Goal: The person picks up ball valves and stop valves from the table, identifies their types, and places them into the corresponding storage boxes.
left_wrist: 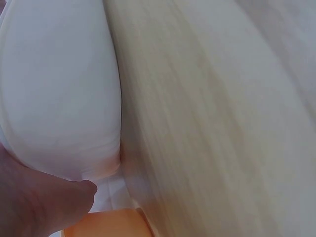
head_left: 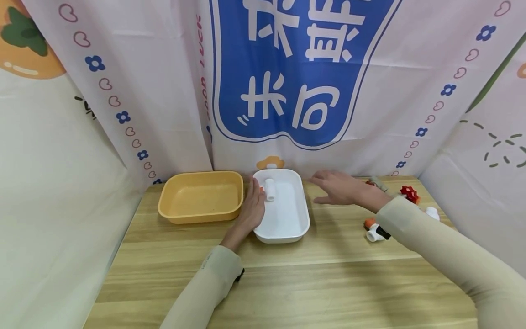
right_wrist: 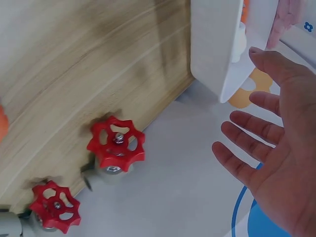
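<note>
A white tray (head_left: 286, 214) stands on the wooden table. Inside it near the left wall lie a white pipe fitting (head_left: 269, 189) and a small orange piece (right_wrist: 244, 11), partly hidden by my left hand (head_left: 251, 208). That hand lies along the tray's left side, its fingers fairly straight and touching the rim. In the left wrist view its thumb (left_wrist: 64, 200) reaches to the tray's outer wall. My right hand (head_left: 339, 186) hovers just right of the tray, fingers apart and holding nothing; the right wrist view shows its palm and spread fingers.
A yellow tray (head_left: 201, 219) sits left of the white one. Toward the right are valves with red handwheels (right_wrist: 117, 143), a white tee fitting (head_left: 374, 234) with a black part, an orange piece (head_left: 370, 223) and another white fitting (head_left: 432, 212). A printed curtain (head_left: 172, 91) hangs behind the table.
</note>
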`<state>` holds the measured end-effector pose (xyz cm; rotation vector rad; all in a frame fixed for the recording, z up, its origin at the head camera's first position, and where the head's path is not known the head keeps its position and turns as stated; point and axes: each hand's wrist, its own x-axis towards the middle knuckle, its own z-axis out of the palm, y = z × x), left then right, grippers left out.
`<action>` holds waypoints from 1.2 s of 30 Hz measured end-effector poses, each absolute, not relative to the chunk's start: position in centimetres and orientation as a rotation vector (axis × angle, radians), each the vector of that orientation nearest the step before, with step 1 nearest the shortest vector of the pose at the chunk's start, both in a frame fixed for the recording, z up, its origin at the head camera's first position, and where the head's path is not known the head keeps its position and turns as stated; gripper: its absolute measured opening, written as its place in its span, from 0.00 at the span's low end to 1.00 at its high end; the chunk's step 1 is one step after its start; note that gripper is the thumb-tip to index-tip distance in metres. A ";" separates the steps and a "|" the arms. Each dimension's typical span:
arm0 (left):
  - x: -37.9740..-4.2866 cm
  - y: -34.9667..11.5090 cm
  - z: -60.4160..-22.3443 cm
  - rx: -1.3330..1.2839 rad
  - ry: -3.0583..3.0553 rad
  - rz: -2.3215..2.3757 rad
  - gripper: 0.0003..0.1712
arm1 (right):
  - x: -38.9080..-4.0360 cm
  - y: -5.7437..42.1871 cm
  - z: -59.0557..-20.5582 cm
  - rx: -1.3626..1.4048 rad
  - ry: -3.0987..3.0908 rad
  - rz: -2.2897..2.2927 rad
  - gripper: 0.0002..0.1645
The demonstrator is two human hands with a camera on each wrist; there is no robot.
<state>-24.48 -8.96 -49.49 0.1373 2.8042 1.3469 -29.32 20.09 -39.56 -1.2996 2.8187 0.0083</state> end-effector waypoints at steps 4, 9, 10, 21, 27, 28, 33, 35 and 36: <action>-24.6 -8.9 -49.5 0.130 2.816 1.340 0.38 | -29.0 20.8 -39.5 -1.316 2.809 -0.002 0.37; -24.7 -8.8 -49.6 0.133 2.814 1.322 0.38 | -28.6 21.8 -39.5 -1.293 2.787 -0.017 0.37; -24.8 -8.8 -49.6 0.134 2.812 1.319 0.39 | -28.5 22.0 -39.5 -1.283 2.785 -0.017 0.37; -24.9 -8.7 -49.5 0.108 2.801 1.319 0.39 | -27.3 24.9 -39.7 -1.266 2.758 0.025 0.37; -24.9 -8.7 -49.5 0.100 2.809 1.324 0.40 | -26.6 26.5 -39.9 -1.207 2.718 -0.032 0.37; -24.9 -8.7 -49.5 0.103 2.811 1.324 0.40 | -26.5 26.7 -39.9 -1.193 2.716 -0.034 0.37; -25.0 -8.8 -49.3 0.113 2.801 1.311 0.40 | -26.2 28.1 -40.2 -1.163 2.713 -0.016 0.38; -25.0 -8.8 -49.2 0.109 2.794 1.309 0.40 | -26.1 28.6 -40.3 -1.142 2.703 -0.009 0.39; -25.0 -8.8 -49.1 0.107 2.792 1.310 0.40 | -26.0 28.8 -40.3 -1.132 2.698 -0.006 0.40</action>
